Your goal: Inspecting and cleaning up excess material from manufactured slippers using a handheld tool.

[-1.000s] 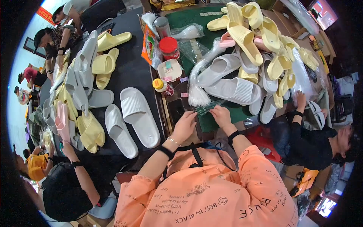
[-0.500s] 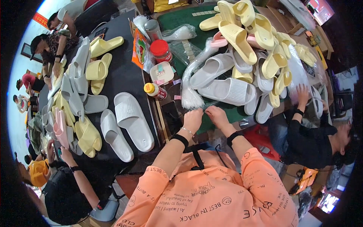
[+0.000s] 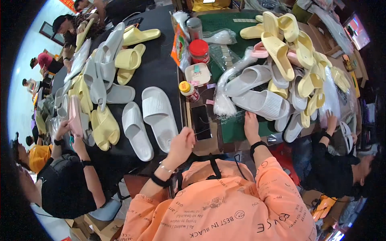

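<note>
My left hand is closed in a pinch above the table's near edge, beside the heel of a large grey slide slipper. A smaller grey slipper lies to its left. What the left fingers hold, if anything, is too small to make out. My right hand pinches at the near part of the green mat, just below a grey slipper at the front of the pile; its fingertips' contents are hidden. Between the hands, farther back, lies a bundle of clear plastic strands.
A dark phone, a yellow-capped bottle, a white tub and a red-lidded jar line the middle. Yellow slippers heap at right, more slippers at left. Co-workers' hands work at both sides.
My hands, which were together at the strands' near end, have parted: the left moved left and nearer me, the right slightly right. The view has shifted, and the phone now shows clearly.
</note>
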The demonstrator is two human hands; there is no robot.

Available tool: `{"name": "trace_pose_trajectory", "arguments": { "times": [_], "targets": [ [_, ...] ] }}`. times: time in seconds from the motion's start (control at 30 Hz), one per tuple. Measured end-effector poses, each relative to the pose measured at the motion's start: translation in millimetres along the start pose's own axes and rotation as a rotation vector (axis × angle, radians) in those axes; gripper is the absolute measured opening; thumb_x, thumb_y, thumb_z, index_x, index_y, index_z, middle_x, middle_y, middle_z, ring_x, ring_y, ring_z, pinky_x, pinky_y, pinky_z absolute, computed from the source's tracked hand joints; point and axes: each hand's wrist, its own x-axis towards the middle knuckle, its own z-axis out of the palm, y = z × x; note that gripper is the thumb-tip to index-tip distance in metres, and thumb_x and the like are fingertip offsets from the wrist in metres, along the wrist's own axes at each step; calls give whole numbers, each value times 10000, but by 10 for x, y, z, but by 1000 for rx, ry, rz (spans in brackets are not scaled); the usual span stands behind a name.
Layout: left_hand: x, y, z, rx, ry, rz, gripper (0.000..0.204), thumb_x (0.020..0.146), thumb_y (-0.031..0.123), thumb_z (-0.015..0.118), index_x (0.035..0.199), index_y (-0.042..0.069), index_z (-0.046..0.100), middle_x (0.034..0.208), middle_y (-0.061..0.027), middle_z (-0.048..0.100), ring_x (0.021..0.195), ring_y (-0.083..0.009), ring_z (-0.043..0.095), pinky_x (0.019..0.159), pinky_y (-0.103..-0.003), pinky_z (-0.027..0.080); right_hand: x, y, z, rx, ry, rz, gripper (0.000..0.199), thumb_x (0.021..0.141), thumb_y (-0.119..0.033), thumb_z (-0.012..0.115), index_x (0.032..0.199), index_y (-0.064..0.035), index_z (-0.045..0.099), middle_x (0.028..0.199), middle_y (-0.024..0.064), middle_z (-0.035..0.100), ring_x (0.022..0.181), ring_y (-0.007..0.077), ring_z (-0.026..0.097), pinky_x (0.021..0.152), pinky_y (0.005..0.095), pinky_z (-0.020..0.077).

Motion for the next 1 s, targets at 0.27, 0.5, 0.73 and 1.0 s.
{"name": "trace_pose_trajectory", "arguments": {
  "times": [0.27,0.5,0.73,1.0],
  "targets": [
    [-578,-282,-1227,-584,336,132,165,919,173,395,825,40,424,606,-16,418,565,-132,471,582,-262,414,86,-195,17,-12,10,84,270,866,-59,394,1099,64,452,1177,196,426,1099,322,404,876,376,398],
    [-759,-513,-1839,-113,-119,-137,115,860,114,486,803,15,497,652,17,451,595,-65,416,546,-214,375,197,-1204,-582,162,158,-88,99,778,-79,513,847,-29,564,891,128,562,854,322,512,686,428,405],
    [-335,-707,-1973,183,-4,58,121,825,110,502,839,-9,513,632,-132,523,566,-237,512,545,-315,410,137,-3394,-702,908,-646,-419,246,863,-211,474,1000,-17,538,853,139,588,753,256,563,684,341,433],
    [38,-1353,-2182,185,262,134,183,831,128,490,906,-7,588,770,-171,603,733,-324,576,669,-363,445,234,-3910,-482,1281,-1276,251,212,890,-188,403,910,-20,530,574,-57,340,463,38,288,400,202,251]
  ]
}}
